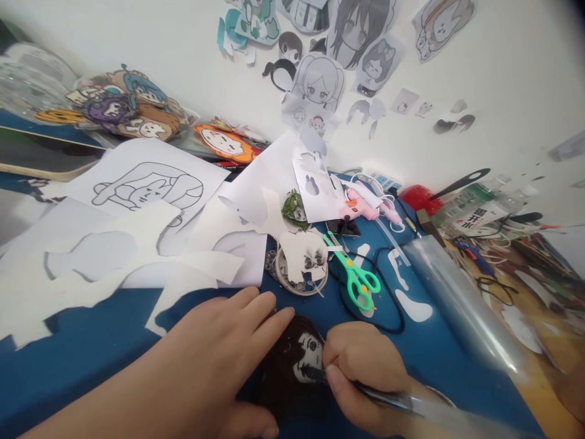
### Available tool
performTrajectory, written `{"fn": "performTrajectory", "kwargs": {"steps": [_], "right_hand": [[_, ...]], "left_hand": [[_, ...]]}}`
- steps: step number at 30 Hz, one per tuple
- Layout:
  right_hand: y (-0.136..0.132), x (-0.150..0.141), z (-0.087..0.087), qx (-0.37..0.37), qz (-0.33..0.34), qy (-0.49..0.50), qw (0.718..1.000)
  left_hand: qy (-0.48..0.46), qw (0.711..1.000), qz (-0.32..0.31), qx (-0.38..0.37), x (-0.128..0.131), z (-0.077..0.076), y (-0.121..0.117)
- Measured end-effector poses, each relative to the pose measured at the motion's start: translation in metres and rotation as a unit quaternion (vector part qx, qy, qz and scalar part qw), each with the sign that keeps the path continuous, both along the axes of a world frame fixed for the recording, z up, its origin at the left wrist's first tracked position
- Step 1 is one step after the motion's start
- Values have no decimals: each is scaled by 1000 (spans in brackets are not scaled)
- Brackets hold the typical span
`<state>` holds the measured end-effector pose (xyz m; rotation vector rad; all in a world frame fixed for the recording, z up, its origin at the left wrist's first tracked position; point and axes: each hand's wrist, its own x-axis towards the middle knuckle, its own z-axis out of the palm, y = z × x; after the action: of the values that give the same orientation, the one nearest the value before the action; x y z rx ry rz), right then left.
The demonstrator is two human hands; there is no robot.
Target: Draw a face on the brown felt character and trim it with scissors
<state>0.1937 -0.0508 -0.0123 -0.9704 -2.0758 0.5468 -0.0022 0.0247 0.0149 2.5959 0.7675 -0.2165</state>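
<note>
A character-head piece (312, 349) with dark brown hair and a pale drawn face lies on the blue work surface in front of me. My left hand (237, 344) rests flat over its left side, fingers stretched out. My right hand (365, 369) is wrapped round a slim, dark pen-like tool (384, 395), whose black tip touches the pale face. The tool's rear end is blurred. Just beyond lie green-handled scissors (359, 277), blades open, beside a round tin (301, 288) with a cut paper face (299, 253) on top.
White paper offcuts (119, 259) and a line-drawing sheet (150, 183) spread at the left. Pink glue guns (361, 204) stand behind the scissors. A clear plastic roll (466, 305) lies at the right, near a black cable (402, 326). Paper pictures (317, 82) cover the wall.
</note>
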Motion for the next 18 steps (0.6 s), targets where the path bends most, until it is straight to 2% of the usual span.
{"fn": "performTrajectory", "kwargs": {"steps": [6,18], "right_hand": [[-1,3,-5,-16,10,4,1000],[1,0,-1,-8,15,9,1000]], "left_hand": [[-14,1000,2,5,-1,0,-1],[-9,999,-19,30,0,-2,1]]}}
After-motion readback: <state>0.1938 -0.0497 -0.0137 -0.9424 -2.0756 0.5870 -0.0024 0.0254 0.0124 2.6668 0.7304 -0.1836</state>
